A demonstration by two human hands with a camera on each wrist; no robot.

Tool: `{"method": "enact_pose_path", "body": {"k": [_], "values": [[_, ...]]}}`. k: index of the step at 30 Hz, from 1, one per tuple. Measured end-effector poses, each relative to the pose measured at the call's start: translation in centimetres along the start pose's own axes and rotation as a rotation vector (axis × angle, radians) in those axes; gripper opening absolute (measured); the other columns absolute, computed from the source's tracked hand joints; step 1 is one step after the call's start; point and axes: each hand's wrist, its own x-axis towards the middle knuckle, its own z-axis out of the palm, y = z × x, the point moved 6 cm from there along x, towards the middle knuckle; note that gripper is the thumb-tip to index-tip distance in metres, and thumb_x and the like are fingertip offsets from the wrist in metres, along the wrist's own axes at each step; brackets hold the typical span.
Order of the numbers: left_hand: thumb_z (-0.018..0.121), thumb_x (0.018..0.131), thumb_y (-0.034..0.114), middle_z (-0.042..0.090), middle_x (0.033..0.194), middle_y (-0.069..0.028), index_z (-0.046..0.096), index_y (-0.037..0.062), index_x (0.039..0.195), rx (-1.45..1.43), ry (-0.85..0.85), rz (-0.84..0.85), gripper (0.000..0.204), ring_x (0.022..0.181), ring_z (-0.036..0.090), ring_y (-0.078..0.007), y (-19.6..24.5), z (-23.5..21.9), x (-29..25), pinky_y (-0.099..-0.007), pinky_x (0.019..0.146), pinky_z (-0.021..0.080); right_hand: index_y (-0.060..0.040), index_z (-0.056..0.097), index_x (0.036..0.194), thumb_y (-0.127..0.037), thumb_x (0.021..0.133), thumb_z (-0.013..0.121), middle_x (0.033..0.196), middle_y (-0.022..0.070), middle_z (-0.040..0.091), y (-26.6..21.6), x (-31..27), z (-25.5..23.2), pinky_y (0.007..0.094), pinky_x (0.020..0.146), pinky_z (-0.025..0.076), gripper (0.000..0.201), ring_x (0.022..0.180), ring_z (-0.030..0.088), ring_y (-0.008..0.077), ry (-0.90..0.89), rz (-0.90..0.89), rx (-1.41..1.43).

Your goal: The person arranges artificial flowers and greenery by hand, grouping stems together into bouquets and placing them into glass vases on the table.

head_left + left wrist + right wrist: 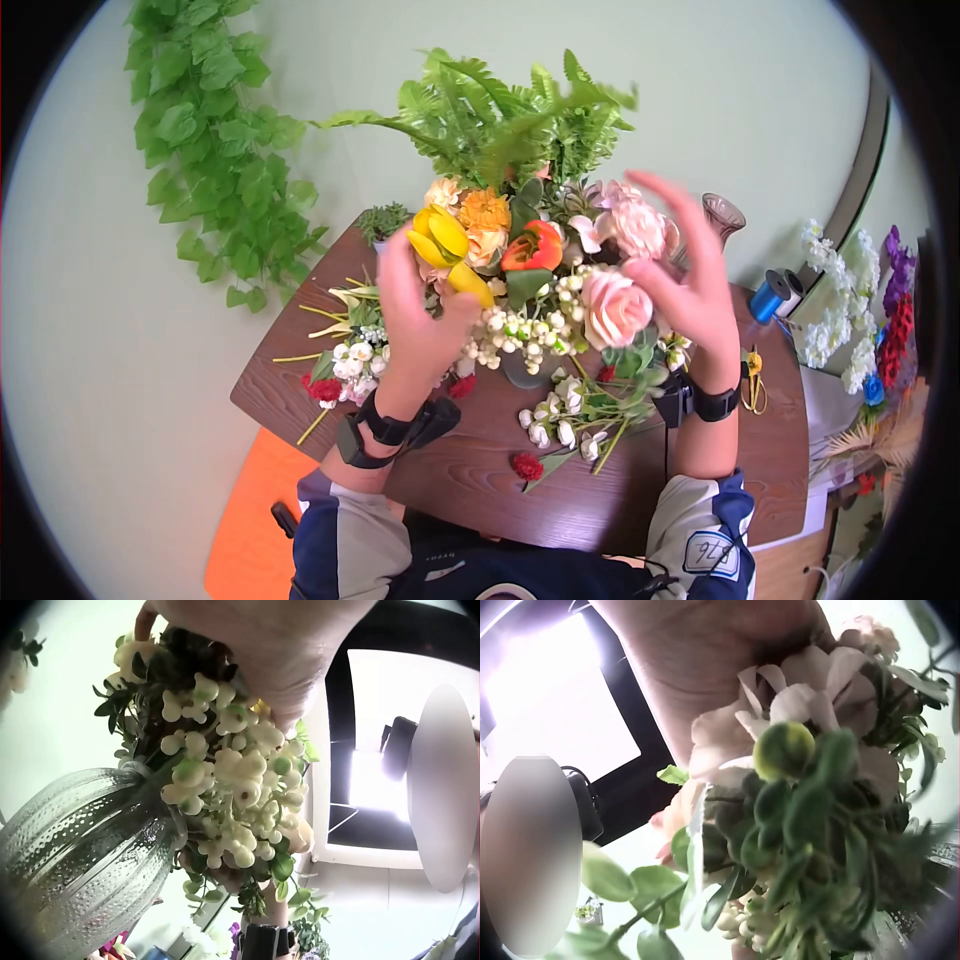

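Observation:
A full arrangement of flowers stands in a ribbed glass vase (82,855). On its left side, my left hand (415,310) rests at a yellow tulip (440,240), thumb spread near the lower yellow petal. My right hand (695,285) is at the opposite side, fingers extended past a pale pink bloom (640,222) and thumb above a pink rose (615,308). Between the hands are an orange-red tulip (533,248) and white berries (530,330). Green fern fronds (500,110) rise behind. Petals and leaves partly hide the right fingertips in the right wrist view.
Cut stems with white blooms (355,365) lie left on the brown table (470,470); more white buds (565,415) and a red flower (527,466) lie in front. Blue ribbon spool (768,297), yellow-handled scissors (754,385) and a second glass vase (722,215) are at right.

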Motion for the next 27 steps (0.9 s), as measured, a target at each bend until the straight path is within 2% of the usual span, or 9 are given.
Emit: {"method": "enact_pose_path", "body": {"k": [2,4,5,7,10,12,15,25,27], "values": [[0.063,0.072,0.05,0.045,0.117,-0.0164,0.039,-0.002,0.121,0.203,0.033,0.057,0.076,0.106,0.044,-0.0287,1.9,-1.0,0.4,-0.0411,0.092,0.033,-0.0009,0.051,0.116,-0.022,0.068,0.068,0.117,0.0133,0.054,-3.0,0.3,-1.8,0.0364,0.095,0.037,0.056,0.11,0.051,0.0257,0.135,-0.299,-0.249],[0.059,0.072,0.059,0.047,0.116,-0.0154,0.046,0.0011,0.118,0.38,0.188,0.479,0.075,0.107,0.044,-0.0302,6.3,-0.7,0.9,-0.0428,0.092,0.031,-0.0028,0.056,0.112,-0.027,0.067,0.066,0.12,0.0148,0.053,-3.8,0.9,-1.7,0.0391,0.095,0.036,0.052,0.11,0.051,0.0299,0.127,-0.312,-0.207],[0.059,0.072,0.059,0.047,0.116,-0.0154,0.046,0.0011,0.118,0.378,0.182,0.478,0.075,0.107,0.044,-0.0302,7.7,-0.5,1.8,-0.0428,0.092,0.031,-0.0037,0.057,0.11,-0.026,0.068,0.065,0.118,0.0151,0.054,-4.2,1.3,-0.9,0.0388,0.094,0.037,0.048,0.109,0.051,0.0304,0.034,-0.332,-0.305],[0.059,0.074,0.056,0.052,0.11,-0.0126,0.056,0.0046,0.107,0.694,-0.341,0.643,0.062,0.104,0.048,-0.0277,9.9,3.3,2.6,-0.0433,0.089,0.033,-0.0046,0.06,0.098,-0.021,0.07,0.065,0.109,0.015,0.057,-4.1,1.5,0.6,0.0364,0.084,0.042,0.032,0.097,0.055,0.0303,-0.091,-0.384,-0.392],[0.063,0.071,0.052,0.057,0.105,-0.009,0.064,0.0107,0.095,0.67,-0.489,0.518,0.048,0.099,0.053,-0.0264,8.3,5.2,2.2,-0.0396,0.086,0.035,-0.0028,0.06,0.087,-0.014,0.07,0.066,0.1,0.0136,0.058,-2.8,0.6,0.7,0.0338,0.074,0.045,0.021,0.085,0.057,0.0269,-0.033,-0.232,-0.266],[0.068,0.067,0.045,0.058,0.103,-0.0081,0.063,0.0097,0.096,0.617,-0.461,0.518,0.046,0.088,0.056,-0.0249,8.0,4.8,1.6,-0.0392,0.081,0.037,-0.0015,0.059,0.077,-0.009,0.069,0.066,0.089,0.0121,0.059,-3.0,0.1,0.4,0.0315,0.067,0.046,0.012,0.077,0.058,0.0247,0.053,-0.311,-0.271],[0.066,0.07,0.045,0.058,0.103,-0.0085,0.062,0.0071,0.094,0.637,-0.416,0.536,0.044,0.084,0.055,-0.0235,7.9,4.1,1.1,-0.0369,0.078,0.038,0.0007,0.059,0.071,-0.006,0.069,0.066,0.075,0.0101,0.06,-1.7,-0.8,-0.2,0.0311,0.066,0.046,0.01,0.073,0.058,0.024,0.1,-0.218,-0.247],[0.066,0.073,0.039,0.057,0.106,-0.0117,0.06,0.0052,0.103,0.662,-0.382,0.51,0.045,0.093,0.056,-0.0252,7.9,3.6,-0.6,-0.0374,0.079,0.038,0.0014,0.06,0.073,-0.003,0.072,0.063,0.075,0.0105,0.061,-0.3,-2.8,-1.0,0.0303,0.064,0.046,0.005,0.071,0.059,0.0221,0.181,-0.132,-0.247],[0.063,0.075,0.04,0.056,0.11,-0.013,0.059,0.0052,0.107,0.64,-0.377,0.486,0.047,0.094,0.056,-0.0265,7.8,3.2,-0.9,-0.0377,0.079,0.037,0.0011,0.061,0.076,-0.002,0.073,0.061,0.078,0.0112,0.063,1.0,-3.3,-1.3,0.0297,0.067,0.046,0.004,0.074,0.06,0.0215,0.178,0.149,-0.241]]}}
